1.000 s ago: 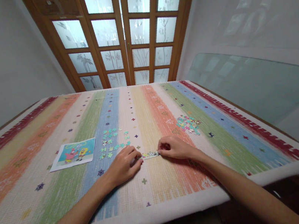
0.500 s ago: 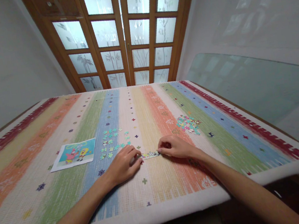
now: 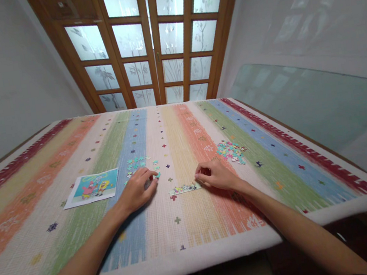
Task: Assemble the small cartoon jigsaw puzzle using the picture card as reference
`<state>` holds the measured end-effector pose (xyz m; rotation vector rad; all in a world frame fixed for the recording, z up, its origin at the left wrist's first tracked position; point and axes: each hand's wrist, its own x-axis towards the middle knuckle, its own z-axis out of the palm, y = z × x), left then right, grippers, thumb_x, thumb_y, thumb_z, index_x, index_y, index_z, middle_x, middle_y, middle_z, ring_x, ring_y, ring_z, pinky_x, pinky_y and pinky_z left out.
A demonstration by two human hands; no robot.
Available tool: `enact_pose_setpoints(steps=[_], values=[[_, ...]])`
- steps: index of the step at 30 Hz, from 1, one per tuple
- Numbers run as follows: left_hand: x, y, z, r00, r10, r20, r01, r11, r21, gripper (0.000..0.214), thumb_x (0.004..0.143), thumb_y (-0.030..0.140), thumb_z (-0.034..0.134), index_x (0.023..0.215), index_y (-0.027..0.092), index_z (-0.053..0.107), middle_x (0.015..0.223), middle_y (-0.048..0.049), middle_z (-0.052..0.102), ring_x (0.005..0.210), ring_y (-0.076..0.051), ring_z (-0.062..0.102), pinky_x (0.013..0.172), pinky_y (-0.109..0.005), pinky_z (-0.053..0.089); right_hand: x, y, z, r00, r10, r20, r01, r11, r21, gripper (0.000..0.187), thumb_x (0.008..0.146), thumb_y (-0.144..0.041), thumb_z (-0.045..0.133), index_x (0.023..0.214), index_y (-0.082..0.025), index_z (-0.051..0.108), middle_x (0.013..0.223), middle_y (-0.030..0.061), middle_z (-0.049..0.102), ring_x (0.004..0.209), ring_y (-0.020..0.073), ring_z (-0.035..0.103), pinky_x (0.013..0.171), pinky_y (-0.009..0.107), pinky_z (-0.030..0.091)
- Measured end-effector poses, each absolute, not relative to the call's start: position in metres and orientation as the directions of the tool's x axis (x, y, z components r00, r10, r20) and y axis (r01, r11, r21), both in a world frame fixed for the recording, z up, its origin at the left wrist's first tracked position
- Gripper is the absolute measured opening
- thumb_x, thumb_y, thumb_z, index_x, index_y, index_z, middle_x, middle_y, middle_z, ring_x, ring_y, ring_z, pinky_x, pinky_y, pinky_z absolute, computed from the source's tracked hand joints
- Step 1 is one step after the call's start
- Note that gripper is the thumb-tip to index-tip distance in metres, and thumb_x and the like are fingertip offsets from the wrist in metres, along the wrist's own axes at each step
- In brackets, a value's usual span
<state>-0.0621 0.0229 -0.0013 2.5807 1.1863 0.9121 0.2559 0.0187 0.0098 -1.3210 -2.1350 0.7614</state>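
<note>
A narrow strip of joined jigsaw pieces [image 3: 184, 188] lies flat on the tablecloth in front of me. At its right end my right hand [image 3: 215, 176] is closed, with thumb and forefinger together at the strip's edge. My left hand [image 3: 138, 190] is left of the strip, thumb and forefinger apart. Its forefinger tip is by a teal jigsaw piece [image 3: 158, 175]; whether they touch I cannot tell. Behind that hand are several loose teal pieces [image 3: 136, 162], partly covered by it.
A printed cartoon picture [image 3: 91, 188] lies to the left. A heap of mixed jigsaw pieces [image 3: 231, 151] sits to the right, beyond my right hand. The striped tablecloth [image 3: 197, 227] covers the table, whose near edge runs below my forearms.
My left hand has left the strip's left end and moved left to the loose teal pieces. The strip's left end now shows. My right hand stays by the right end, slightly shifted.
</note>
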Motion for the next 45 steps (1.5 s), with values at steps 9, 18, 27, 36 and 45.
enact_pose_setpoints(steps=[9,18,27,36,45], values=[[-0.09,0.04,0.003,0.45,0.724,0.524,0.684,-0.656,0.319,0.018,0.095,0.021,0.05,0.103,0.019,0.065,0.088,-0.0049,0.065,0.085,-0.022,0.061,0.089,-0.041,0.05,0.258,0.022,0.008,-0.351,0.92,0.177,0.636,0.373,-0.675,0.011,0.084,-0.021,0.062,0.075,-0.018,0.069,0.059,0.001,0.064,0.056,0.0138,0.054,0.058,0.027,0.038],[-0.092,0.034,0.015,0.618,0.675,0.404,0.59,-0.737,0.328,0.015,0.09,0.028,0.057,0.091,0.019,0.069,0.085,-0.0051,0.063,0.082,-0.021,0.06,0.079,-0.037,0.049,0.258,0.022,0.007,-0.362,0.914,0.182,0.649,0.388,-0.654,0.011,0.083,-0.02,0.063,0.075,-0.018,0.07,0.059,0.0013,0.065,0.056,0.0136,0.053,0.058,0.027,0.038],[-0.087,0.029,0.013,0.649,0.697,0.305,0.626,-0.717,0.307,0.021,0.09,0.037,0.058,0.086,0.018,0.066,0.084,-0.0052,0.062,0.081,-0.022,0.059,0.077,-0.035,0.048,0.256,0.021,0.009,-0.35,0.923,0.161,0.669,0.366,-0.647,0.011,0.083,-0.02,0.063,0.075,-0.017,0.07,0.06,0.0009,0.064,0.056,0.0133,0.052,0.059,0.027,0.036],[-0.082,0.028,0.011,0.643,0.693,0.326,0.605,-0.72,0.339,0.017,0.09,0.034,0.058,0.085,0.019,0.064,0.082,-0.0037,0.061,0.081,-0.021,0.057,0.077,-0.034,0.047,0.256,0.02,0.01,-0.355,0.923,0.149,0.646,0.358,-0.674,0.011,0.084,-0.02,0.063,0.076,-0.017,0.07,0.06,0.0009,0.063,0.057,0.0136,0.053,0.059,0.028,0.038],[-0.048,0.01,0.011,0.64,0.628,0.443,0.473,-0.776,0.417,0.014,0.094,0.032,0.062,0.097,0.02,0.068,0.085,-0.0043,0.062,0.081,-0.02,0.057,0.073,-0.033,0.047,0.248,0.01,0.013,-0.513,0.831,0.214,0.492,0.489,-0.72,0.013,0.09,-0.031,0.069,0.092,-0.019,0.072,0.082,0.0034,0.068,0.065,0.013,0.052,0.063,0.028,0.042]])
